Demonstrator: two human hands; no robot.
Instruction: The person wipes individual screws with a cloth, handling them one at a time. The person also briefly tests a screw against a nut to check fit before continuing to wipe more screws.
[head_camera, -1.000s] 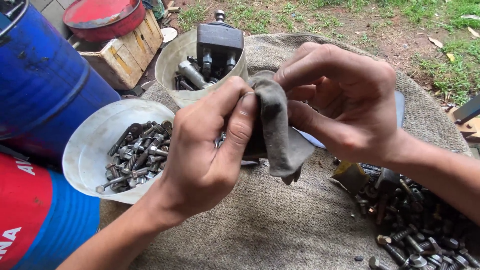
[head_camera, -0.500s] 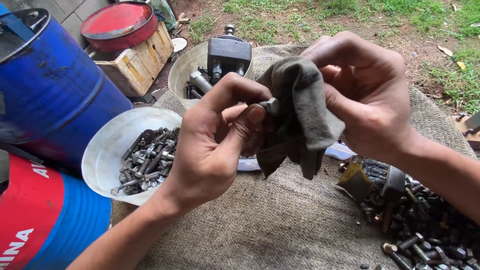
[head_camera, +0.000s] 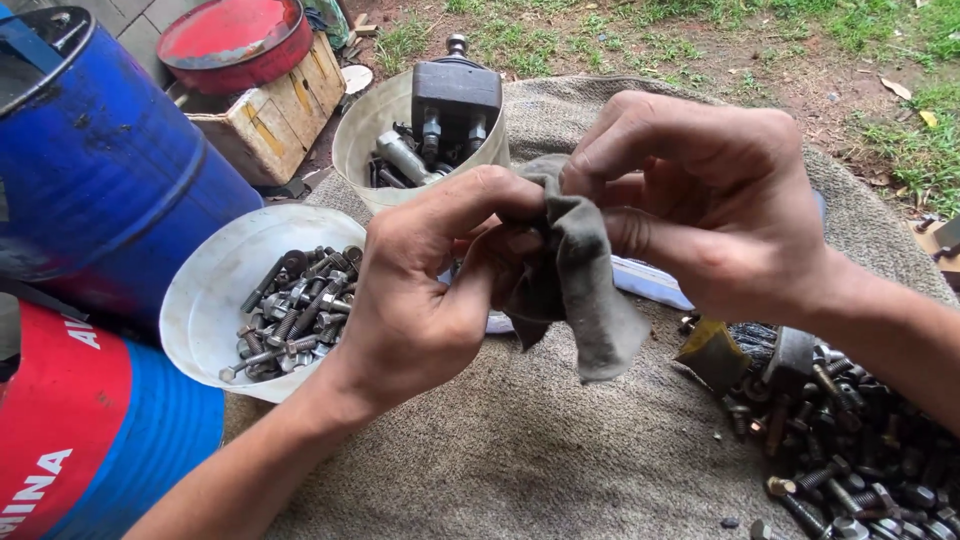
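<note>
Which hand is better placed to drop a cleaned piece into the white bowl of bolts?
Probably the left hand: it sits right beside the white bowl. The right hand is further away, and both grip the grey rag.

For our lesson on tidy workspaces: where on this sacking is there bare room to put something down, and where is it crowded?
The widest bare stretch of the burlap sacking lies below the grey rag, between the white bowl of bolts and the loose bolt pile. Another bare strip runs along the far edge behind the right hand. The bolt pile crowds the right corner; the left hand overhangs the bowl.
</note>
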